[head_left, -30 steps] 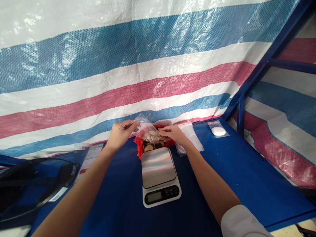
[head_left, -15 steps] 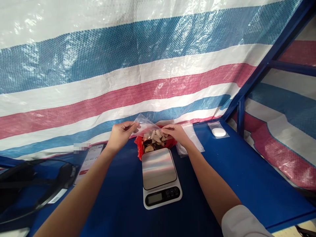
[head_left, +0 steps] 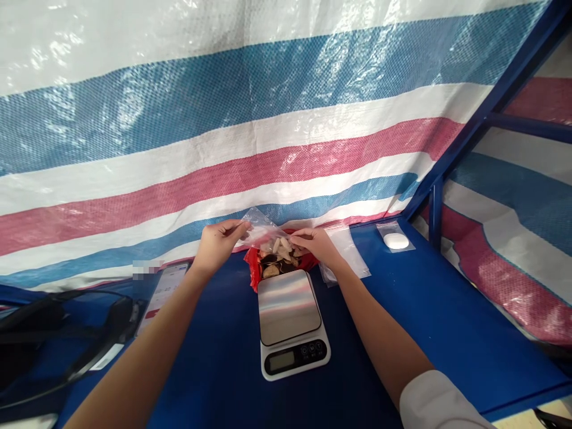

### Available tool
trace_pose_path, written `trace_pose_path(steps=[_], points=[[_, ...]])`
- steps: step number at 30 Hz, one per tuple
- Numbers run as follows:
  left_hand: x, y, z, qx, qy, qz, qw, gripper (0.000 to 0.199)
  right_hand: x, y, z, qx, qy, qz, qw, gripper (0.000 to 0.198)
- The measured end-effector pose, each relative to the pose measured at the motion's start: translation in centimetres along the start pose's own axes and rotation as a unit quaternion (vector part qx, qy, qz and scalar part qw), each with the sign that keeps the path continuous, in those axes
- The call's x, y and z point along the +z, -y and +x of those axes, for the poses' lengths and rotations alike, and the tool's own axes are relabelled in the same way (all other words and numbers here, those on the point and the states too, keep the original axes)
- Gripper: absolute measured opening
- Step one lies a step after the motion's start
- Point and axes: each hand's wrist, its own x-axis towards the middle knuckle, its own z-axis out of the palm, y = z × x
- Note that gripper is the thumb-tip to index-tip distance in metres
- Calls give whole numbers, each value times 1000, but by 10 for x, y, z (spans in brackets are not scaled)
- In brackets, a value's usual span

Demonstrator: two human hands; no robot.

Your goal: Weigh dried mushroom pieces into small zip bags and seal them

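1. My left grip (head_left: 218, 241), at the centre of the frame, is closed, thumb against forefinger, on a clear plastic bag (head_left: 259, 231). I pinch only its edge, probably because film this thin needs little force and the rest of the bag can then spread to the right.

2. My right grip (head_left: 318, 245), just right of centre, has its fingertips drawn together at the pale pieces, beside the far end of the film. Whether they close on the bag's edge, a piece or nothing, I cannot tell.

3. Between my two grips lie the dried slices (head_left: 285, 250), some pale and some dark, in an opened red plastic bag (head_left: 254, 271). Its sides are folded down, which I judge leaves the contents easy to reach.

4. The digital kitchen scale (head_left: 290, 322) sits below centre, just in front of the red bag, its display and buttons towards the bottom of the frame, so they face me. Its steel plate carries nothing.

5. Right of my right grip, flat clear bags (head_left: 351, 253) lie on the blue surface (head_left: 402, 316), near enough to reach easily. A phone (head_left: 165, 286) lies left of centre, leaving the middle to the scale.
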Motion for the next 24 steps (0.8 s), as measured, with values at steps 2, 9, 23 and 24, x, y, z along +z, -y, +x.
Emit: trace_pose_path(steps=[2, 9, 23, 24], points=[[-3, -2, 1, 4, -7, -3, 1000, 32, 2, 5, -2, -6, -8, -2, 1000, 26], [-9, -3, 6, 13, -23, -17, 1000, 35, 10, 13, 3, -27, -27, -7, 999, 26], [-20, 16, -6, -25, -51, -90, 994, 30, 21, 30, 16, -90, -22, -94, 991, 22], [-20, 16, -6, -27, -51, -95, 994, 30, 21, 30, 17, -94, -20, -98, 990, 23]])
